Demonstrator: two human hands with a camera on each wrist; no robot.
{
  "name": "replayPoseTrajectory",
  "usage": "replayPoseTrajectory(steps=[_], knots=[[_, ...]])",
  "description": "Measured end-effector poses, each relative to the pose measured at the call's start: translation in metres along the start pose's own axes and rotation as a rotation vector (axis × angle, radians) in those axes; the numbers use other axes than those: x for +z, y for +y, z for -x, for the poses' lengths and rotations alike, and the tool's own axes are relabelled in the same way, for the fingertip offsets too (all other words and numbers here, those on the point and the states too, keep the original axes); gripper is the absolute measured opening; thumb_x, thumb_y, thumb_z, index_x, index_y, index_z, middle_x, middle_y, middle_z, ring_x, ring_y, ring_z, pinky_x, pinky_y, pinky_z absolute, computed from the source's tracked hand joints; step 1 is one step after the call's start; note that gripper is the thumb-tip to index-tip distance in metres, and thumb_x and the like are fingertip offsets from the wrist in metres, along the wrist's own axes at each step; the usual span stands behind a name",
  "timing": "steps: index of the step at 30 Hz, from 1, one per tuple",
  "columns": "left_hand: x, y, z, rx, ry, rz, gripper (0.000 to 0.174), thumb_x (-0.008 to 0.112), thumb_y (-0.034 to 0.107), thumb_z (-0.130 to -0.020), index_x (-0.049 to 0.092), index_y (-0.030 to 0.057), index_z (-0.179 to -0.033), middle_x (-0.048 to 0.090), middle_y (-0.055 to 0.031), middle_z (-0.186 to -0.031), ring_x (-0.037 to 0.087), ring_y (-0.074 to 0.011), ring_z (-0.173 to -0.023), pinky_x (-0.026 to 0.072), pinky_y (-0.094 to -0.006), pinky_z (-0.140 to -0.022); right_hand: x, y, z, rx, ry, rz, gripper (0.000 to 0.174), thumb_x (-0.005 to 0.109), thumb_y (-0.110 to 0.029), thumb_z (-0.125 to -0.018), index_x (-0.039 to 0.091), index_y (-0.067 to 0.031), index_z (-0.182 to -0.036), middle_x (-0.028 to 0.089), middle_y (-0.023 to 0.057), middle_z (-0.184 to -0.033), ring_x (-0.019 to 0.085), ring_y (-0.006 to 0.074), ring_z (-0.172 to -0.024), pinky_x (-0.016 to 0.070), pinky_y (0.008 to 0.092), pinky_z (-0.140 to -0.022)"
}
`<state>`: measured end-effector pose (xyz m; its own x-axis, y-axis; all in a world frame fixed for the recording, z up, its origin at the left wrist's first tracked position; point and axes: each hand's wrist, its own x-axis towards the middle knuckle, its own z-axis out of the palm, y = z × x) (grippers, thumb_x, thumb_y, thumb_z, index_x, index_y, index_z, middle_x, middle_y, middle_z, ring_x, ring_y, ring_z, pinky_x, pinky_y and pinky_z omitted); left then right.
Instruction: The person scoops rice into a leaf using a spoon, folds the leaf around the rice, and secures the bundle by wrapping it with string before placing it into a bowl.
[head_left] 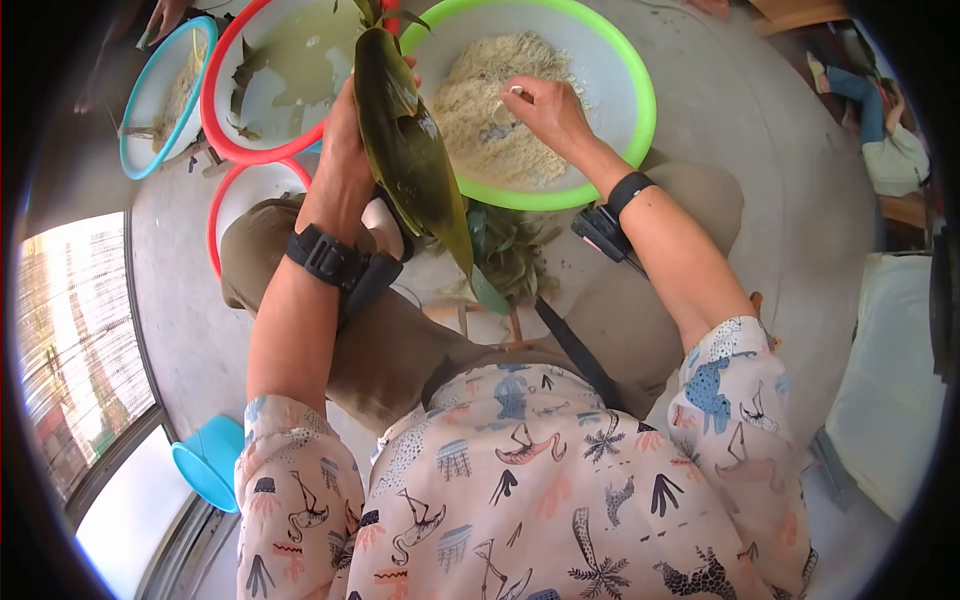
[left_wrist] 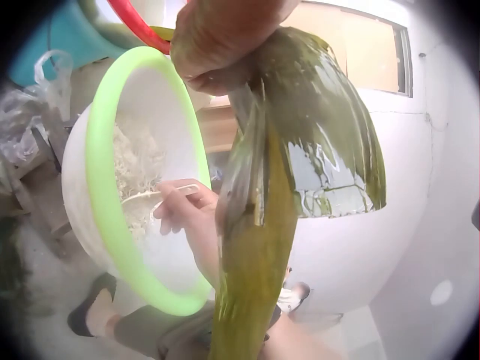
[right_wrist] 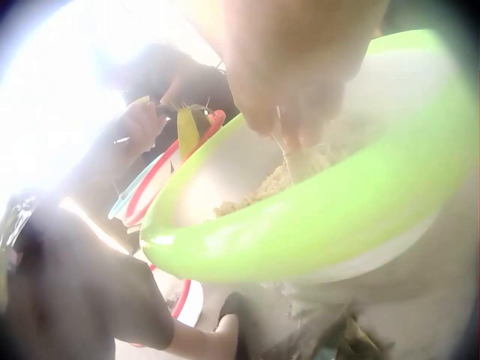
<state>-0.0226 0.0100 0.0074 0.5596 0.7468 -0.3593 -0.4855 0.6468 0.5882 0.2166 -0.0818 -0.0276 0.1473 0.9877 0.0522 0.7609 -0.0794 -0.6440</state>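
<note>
In the head view my left hand (head_left: 345,130) grips long dark green leaves (head_left: 405,150), folded over and hanging toward my lap. The left wrist view shows the leaves (left_wrist: 262,247) wet and glossy below my left hand (left_wrist: 225,34). My right hand (head_left: 550,108) is over the green-rimmed basin (head_left: 645,100), at the pale grain (head_left: 500,75). Its fingers pinch the handle of a light spoon (left_wrist: 139,197), whose bowl lies at the grain. In the right wrist view my right hand (right_wrist: 292,67) is blurred above the grain (right_wrist: 274,184).
A red-rimmed basin (head_left: 212,90) of cloudy liquid and leaves stands left of the green-rimmed one, with a blue-rimmed basin (head_left: 127,130) beyond. Another red-rimmed basin (head_left: 215,215) is by my left knee. More leaves (head_left: 510,245) lie between my legs. Other people are at the edges.
</note>
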Motion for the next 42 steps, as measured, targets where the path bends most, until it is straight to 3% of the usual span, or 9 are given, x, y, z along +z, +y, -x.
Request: replayPoseTrajectory(steps=[5,12,15,17,18,20,26,33,42], knots=[[0.004,0.004,0.006,-0.004,-0.032,-0.003,0.040,0.049,0.030,-0.097,0.056,-0.0011,-0.121,0.065,-0.0108,-0.094,0.063,-0.0209,-0.079,0.0537,-0.0318,-0.070,0.027,-0.011,-0.012,-0.128,0.114,-0.246,0.019,0.059,-0.025,-0.085,0.069,-0.0088,-0.090,0.066,0.0150,-0.076,0.062,0.0348,-0.068,0.0494,0.0399,-0.063],[0.007,0.005,0.006,0.050,0.061,-0.046,0.041,0.048,0.032,-0.098,0.056,-0.0001,-0.122,0.065,-0.0097,-0.095,0.063,-0.0206,-0.081,0.0535,-0.0331,-0.073,0.062,0.006,-0.023,-0.261,0.077,-0.128,0.018,0.057,-0.024,-0.085,0.069,-0.0106,-0.090,0.065,0.0159,-0.078,0.062,0.0368,-0.074,0.0493,0.0427,-0.065],[0.002,0.007,0.002,0.028,0.012,-0.037,0.041,0.048,0.032,-0.098,0.056,-0.0003,-0.122,0.065,-0.0094,-0.093,0.063,-0.0202,-0.081,0.0532,-0.0329,-0.074,0.062,0.007,-0.024,-0.173,0.005,-0.149,0.021,0.057,-0.026,-0.085,0.068,-0.0080,-0.087,0.067,0.0136,-0.076,0.065,0.0309,-0.069,0.0497,0.0402,-0.063],[0.003,0.005,0.002,0.016,-0.021,-0.035,0.041,0.048,0.032,-0.098,0.057,-0.0004,-0.121,0.064,-0.0094,-0.093,0.063,-0.0200,-0.082,0.0529,-0.0325,-0.074,0.047,0.005,-0.021,0.309,-0.272,-0.421,0.024,0.058,-0.027,-0.085,0.068,-0.0050,-0.085,0.068,0.0089,-0.074,0.065,0.0203,-0.064,0.0491,0.0357,-0.060],[0.002,0.006,0.001,0.025,-0.014,-0.053,0.039,0.046,0.031,-0.098,0.057,-0.0020,-0.117,0.065,-0.0106,-0.093,0.063,-0.0198,-0.081,0.0533,-0.0325,-0.071,0.047,0.010,-0.020,0.311,-0.274,-0.421,0.024,0.058,-0.027,-0.085,0.068,-0.0050,-0.085,0.068,0.0089,-0.074,0.065,0.0203,-0.064,0.0491,0.0357,-0.060],[0.000,0.005,-0.003,0.032,-0.006,-0.072,0.038,0.045,0.029,-0.099,0.058,-0.0037,-0.113,0.065,-0.0118,-0.093,0.063,-0.0197,-0.080,0.0537,-0.0325,-0.067,0.048,0.020,-0.020,0.394,-0.334,-0.522,0.024,0.061,-0.026,-0.090,0.070,-0.0047,-0.096,0.067,0.0046,-0.074,0.059,0.0096,-0.060,0.0460,0.0236,-0.056],[0.003,0.000,-0.011,0.077,0.044,-0.050,0.037,0.044,0.027,-0.099,0.058,-0.0045,-0.114,0.065,-0.0133,-0.094,0.064,-0.0204,-0.082,0.0538,-0.0321,-0.066,0.037,0.036,-0.006,0.600,-0.351,-0.924,0.021,0.061,-0.025,-0.089,0.069,-0.0061,-0.097,0.066,0.0060,-0.078,0.061,0.0121,-0.062,0.0477,0.0245,-0.057],[0.014,-0.013,-0.020,0.101,0.033,-0.055,0.038,0.042,0.030,-0.099,0.059,-0.0031,-0.107,0.064,-0.0112,-0.084,0.063,-0.0213,-0.074,0.0533,-0.0335,-0.063,-0.015,0.017,-0.003,0.563,-0.274,-1.097,0.027,0.057,-0.024,-0.095,0.065,-0.0010,-0.106,0.064,0.0025,-0.079,0.055,0.0074,-0.064,0.0448,0.0208,-0.059],[0.026,-0.045,-0.040,0.046,0.070,-0.109,0.033,0.042,0.027,-0.100,0.056,0.0019,-0.116,0.065,-0.0121,-0.098,0.064,-0.0215,-0.082,0.0537,-0.0345,-0.069,-0.063,-0.004,-0.009,0.312,0.023,-1.237,0.027,0.059,-0.025,-0.092,0.066,-0.0010,-0.100,0.065,0.0051,-0.075,0.057,0.0086,-0.062,0.0451,0.0215,-0.060]])
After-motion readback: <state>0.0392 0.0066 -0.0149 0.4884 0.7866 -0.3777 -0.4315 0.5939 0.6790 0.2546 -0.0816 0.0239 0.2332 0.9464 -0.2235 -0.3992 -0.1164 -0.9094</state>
